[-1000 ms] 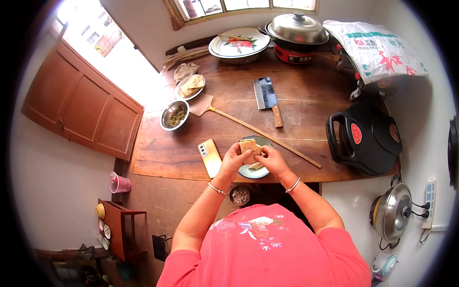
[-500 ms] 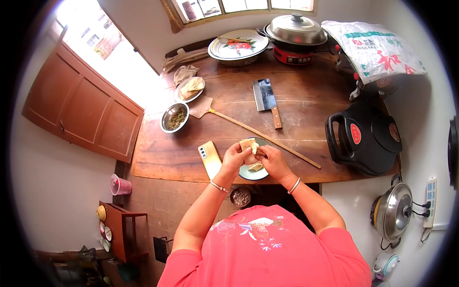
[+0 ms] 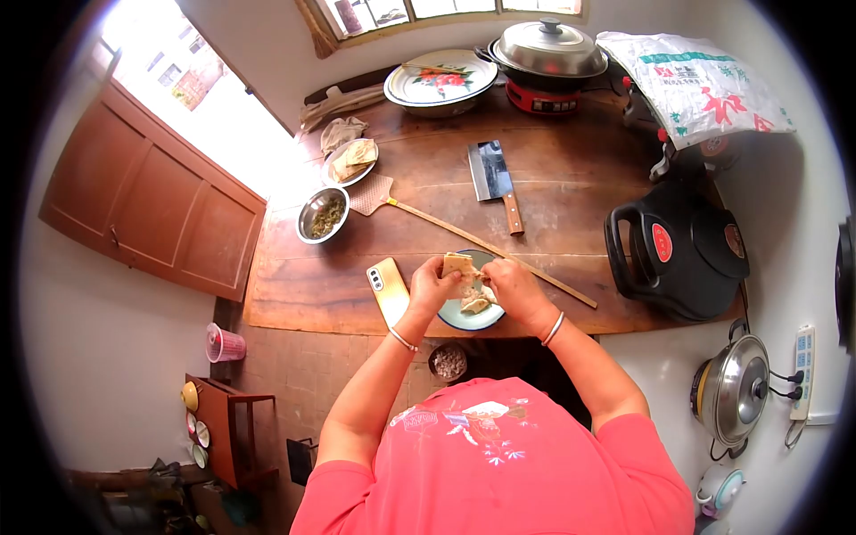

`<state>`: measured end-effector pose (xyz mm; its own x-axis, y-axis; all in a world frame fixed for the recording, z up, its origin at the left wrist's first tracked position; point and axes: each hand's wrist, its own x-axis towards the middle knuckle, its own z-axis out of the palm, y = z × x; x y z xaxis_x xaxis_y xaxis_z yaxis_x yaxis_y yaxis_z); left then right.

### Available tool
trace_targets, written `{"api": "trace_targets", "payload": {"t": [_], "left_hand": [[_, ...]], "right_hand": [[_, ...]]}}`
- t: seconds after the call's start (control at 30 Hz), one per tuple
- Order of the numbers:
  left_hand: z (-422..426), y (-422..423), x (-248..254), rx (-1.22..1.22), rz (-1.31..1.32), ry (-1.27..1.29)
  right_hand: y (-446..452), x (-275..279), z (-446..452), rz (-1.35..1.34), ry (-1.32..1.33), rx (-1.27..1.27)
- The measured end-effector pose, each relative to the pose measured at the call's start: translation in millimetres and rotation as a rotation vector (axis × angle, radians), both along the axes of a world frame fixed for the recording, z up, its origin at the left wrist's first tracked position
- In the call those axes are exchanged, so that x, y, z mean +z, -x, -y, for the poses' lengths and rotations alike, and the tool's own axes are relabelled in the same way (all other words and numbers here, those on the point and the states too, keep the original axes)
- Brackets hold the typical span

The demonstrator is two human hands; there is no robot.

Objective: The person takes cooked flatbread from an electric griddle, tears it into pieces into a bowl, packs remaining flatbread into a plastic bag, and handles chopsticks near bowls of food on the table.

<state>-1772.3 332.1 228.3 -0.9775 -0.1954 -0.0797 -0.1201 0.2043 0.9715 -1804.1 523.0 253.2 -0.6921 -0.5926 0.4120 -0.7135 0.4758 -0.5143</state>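
My left hand (image 3: 432, 285) grips a piece of flatbread (image 3: 457, 264), thumb and fingers closed on its side. Just right of it, my right hand (image 3: 517, 283) pinches the torn edge of the bread; the small bit between its fingertips is partly hidden. Both hands are above a pale plate with a dark rim (image 3: 455, 318). Torn flatbread pieces (image 3: 475, 305) lie on that plate. Left of my left hand, a gold phone (image 3: 390, 292) rests at the table edge.
A cleaver (image 3: 492, 178) and a long-handled fly swatter (image 3: 490, 250) lie on the wooden table (image 3: 428, 209). At left are a steel bowl of chopped greens (image 3: 325, 216) and a plate of flatbread (image 3: 355, 162). A black electric griddle (image 3: 682, 254) stands at right.
My hands have drawn apart, the right one shifting rightward from the bread. The flatbread in my left hand sits slightly further left, and more of the plate shows between my hands.
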Motion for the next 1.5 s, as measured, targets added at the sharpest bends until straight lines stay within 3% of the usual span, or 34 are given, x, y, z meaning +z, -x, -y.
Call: {"api": "trace_targets", "payload": {"t": [0.27, 0.33, 0.47, 0.53, 0.73, 0.87, 0.93, 1.13, 1.33, 1.5], "left_hand": [[2.3, -8.7, 4.2, 0.0, 0.059, 0.018], [5.0, -9.3, 0.9, -0.085, 0.082, 0.152], [6.3, -13.6, 8.6, -0.113, 0.075, 0.175], [4.2, -16.2, 19.1, -0.134, 0.124, 0.092], [-10.3, -21.4, 42.7, -0.167, 0.109, -0.13], [-8.1, -19.7, 38.7, -0.188, 0.115, -0.171], [-6.4, -17.0, 36.3, -0.248, 0.107, -0.076], [-5.9, -9.9, 35.4, -0.275, 0.079, 0.246], [-10.5, -8.6, 39.0, -0.219, 0.049, 0.54], [-6.8, -9.4, 37.8, -0.17, 0.087, 0.572]], "right_hand": [[-1.8, -15.2, 4.3, 0.018, -0.034, -0.013], [-3.4, -11.6, 3.9, 0.047, -0.036, 0.0], [3.5, -18.8, 3.0, 0.116, 0.056, 0.025], [5.8, -11.2, 4.3, 0.377, 0.209, 0.003], [3.7, -9.6, 15.8, 0.722, 0.469, 0.095], [3.2, -9.5, 14.6, 0.699, 0.443, 0.087], [2.1, -2.9, 12.0, 0.388, 0.324, 0.092], [2.3, -1.2, 11.1, 0.069, 0.189, 0.082], [-0.7, -0.1, 5.7, 0.052, -0.036, 0.029], [0.3, -5.1, 1.4, 0.138, 0.024, -0.004]]}}
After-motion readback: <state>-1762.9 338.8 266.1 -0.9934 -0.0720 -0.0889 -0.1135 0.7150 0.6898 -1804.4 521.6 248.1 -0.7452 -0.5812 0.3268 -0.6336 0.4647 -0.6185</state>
